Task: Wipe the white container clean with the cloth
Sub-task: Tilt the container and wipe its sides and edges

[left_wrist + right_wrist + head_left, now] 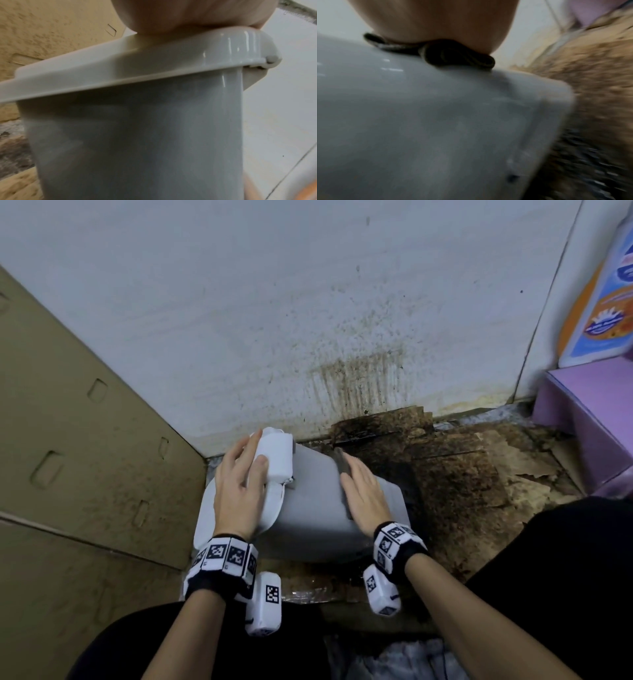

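white plastic container [318,508], box-shaped with a rimmed lid, lies tipped on its side on a stained brown cardboard sheet [462,474], close against the foot of a spattered white wall [274,320]. lid end faces left, towards a tall tan cardboard panel [68,440].

left hand [236,491] rests over the lid end, fingers fairly straight, thumb and fingers set either side of a white block-shaped latch [279,455] that sticks up from the lid. not a tight clamp, more a steadying hold. the left wrist view shows the heel of the hand bearing on the lid rim [137,65].

right hand [364,491] lies flat on the container's upper side, fingers straight and together, pressing down a dark crumpled cloth [453,55] (in the head view only a dark edge shows past the fingertips). cloth sits between palm and plastic, touching both. right wrist view is blurred.

both wrists carry black bands with white marker blocks [226,556]. lilac box [589,412] stands at far right, a colourful printed package [603,302] above it.
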A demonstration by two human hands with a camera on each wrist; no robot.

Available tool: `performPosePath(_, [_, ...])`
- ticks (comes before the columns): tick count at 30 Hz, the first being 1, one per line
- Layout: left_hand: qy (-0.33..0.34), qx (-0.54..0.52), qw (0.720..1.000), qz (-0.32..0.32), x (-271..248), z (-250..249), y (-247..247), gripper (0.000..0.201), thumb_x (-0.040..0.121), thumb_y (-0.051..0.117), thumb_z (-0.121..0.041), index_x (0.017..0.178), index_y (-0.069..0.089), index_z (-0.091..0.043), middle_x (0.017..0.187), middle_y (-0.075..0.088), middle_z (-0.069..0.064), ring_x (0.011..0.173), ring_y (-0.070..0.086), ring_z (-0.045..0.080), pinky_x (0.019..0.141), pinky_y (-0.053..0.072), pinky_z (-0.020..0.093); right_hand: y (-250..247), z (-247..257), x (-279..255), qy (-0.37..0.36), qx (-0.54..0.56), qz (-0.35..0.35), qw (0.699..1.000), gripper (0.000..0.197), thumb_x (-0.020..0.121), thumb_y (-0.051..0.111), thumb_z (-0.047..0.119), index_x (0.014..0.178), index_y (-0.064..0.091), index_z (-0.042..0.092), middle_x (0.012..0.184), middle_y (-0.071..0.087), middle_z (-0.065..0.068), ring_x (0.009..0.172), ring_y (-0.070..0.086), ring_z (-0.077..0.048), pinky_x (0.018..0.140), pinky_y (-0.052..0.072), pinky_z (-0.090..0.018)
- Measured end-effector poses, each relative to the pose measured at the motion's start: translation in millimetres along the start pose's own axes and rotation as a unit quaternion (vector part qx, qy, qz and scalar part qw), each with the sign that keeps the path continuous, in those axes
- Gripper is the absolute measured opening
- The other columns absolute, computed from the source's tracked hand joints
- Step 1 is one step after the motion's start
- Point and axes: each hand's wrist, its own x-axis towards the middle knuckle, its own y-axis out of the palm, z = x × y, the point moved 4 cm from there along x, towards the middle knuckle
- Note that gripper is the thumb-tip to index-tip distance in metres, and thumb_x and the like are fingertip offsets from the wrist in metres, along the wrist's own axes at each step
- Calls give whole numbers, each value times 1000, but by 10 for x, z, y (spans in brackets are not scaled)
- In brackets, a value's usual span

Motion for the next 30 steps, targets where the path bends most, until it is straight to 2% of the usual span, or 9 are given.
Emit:
performPosePath(2, [-8, -7, 1000, 3, -6, -16, 3, 65, 90, 26, -63, 149, 43, -42, 155, 41, -10, 141, 32, 10, 107, 22, 27, -106, -401, -73, 63, 0, -29, 998, 49, 105, 30, 32, 153, 28, 26, 159, 31, 4, 148, 24, -12, 123, 18, -38])
performPosePath(5, [-7, -11, 1000, 6, -7, -54, 15, 65, 89, 26, -65, 149, 41, -44, 156, 40, -11, 142, 31, 11, 107, 22, 28, -227, -790, -154, 154, 24, -65, 986, 50, 106, 33, 27, 154, 29, 17, 161, 28, -2, 149, 22, -17, 123, 13, -35])
performPosePath(11, [-11, -12, 1000, 5, 4, -81, 25, 65, 89, 26, -62, 149, 42, -43, 155, 41, -10, 140, 32, 11, 106, 22, 27, -184, -720, -117, 179, 41, -67, 981, 54, 107, 29, 36, 156, 25, 16, 165, 20, 0, 152, 14, -15, 125, 4, -33])
performPosePath(15, [-8, -11, 1000, 2, 15, -88, 45, 68, 88, 25, -62, 150, 43, -41, 155, 41, -10, 139, 31, 10, 105, 21, 24, -126, -286, -87, 149, 41, -59, 986, 52, 107, 21, 39, 157, 25, 22, 165, 18, 5, 152, 9, -11, 124, 1, -31])
performPosePath(19, [-11, -7, 1000, 2, 11, -89, 66, 67, 87, 25, -63, 149, 42, -44, 155, 41, -11, 140, 30, 9, 106, 20, 23, 36, 563, -71, 75, 99, -26, 992, 52, 108, 17, 39, 157, 22, 23, 165, 13, 9, 151, 5, -4, 125, 3, -34])
performPosePath(22, [-7, -4, 1000, 1, 2, -70, 47, 66, 88, 26, -63, 148, 42, -44, 155, 41, -11, 140, 31, 9, 106, 20, 22, 154, 1031, -107, 24, 153, 0, 988, 51, 109, 16, 37, 158, 18, 25, 164, 12, 14, 147, 3, 4, 125, 2, -32])
performPosePath(25, [-5, -1, 1000, 3, 11, -29, 30, 64, 89, 25, -63, 149, 41, -44, 156, 41, -11, 142, 31, 10, 106, 20, 22, 191, 1003, -118, -8, 164, 17, 986, 50, 109, 15, 37, 158, 19, 28, 164, 13, 16, 149, 5, 3, 125, 5, -31])
performPosePath(28, [2, 0, 1000, 5, 11, -27, 29, 63, 90, 25, -63, 149, 41, -45, 156, 41, -11, 142, 31, 8, 105, 21, 21, 160, 808, -117, -98, 62, 12, 993, 51, 108, 19, 32, 158, 18, 25, 165, 16, 10, 151, 9, -2, 125, 9, -33])
performPosePath(30, [-2, -8, 1000, 3, 4, -32, 28, 62, 90, 26, -62, 147, 42, -46, 155, 41, -13, 139, 30, 4, 103, 22, 17, 161, 670, -115, -126, 23, 5, 992, 53, 107, 21, 34, 158, 16, 26, 165, 17, 11, 151, 9, -2, 125, 11, -32])
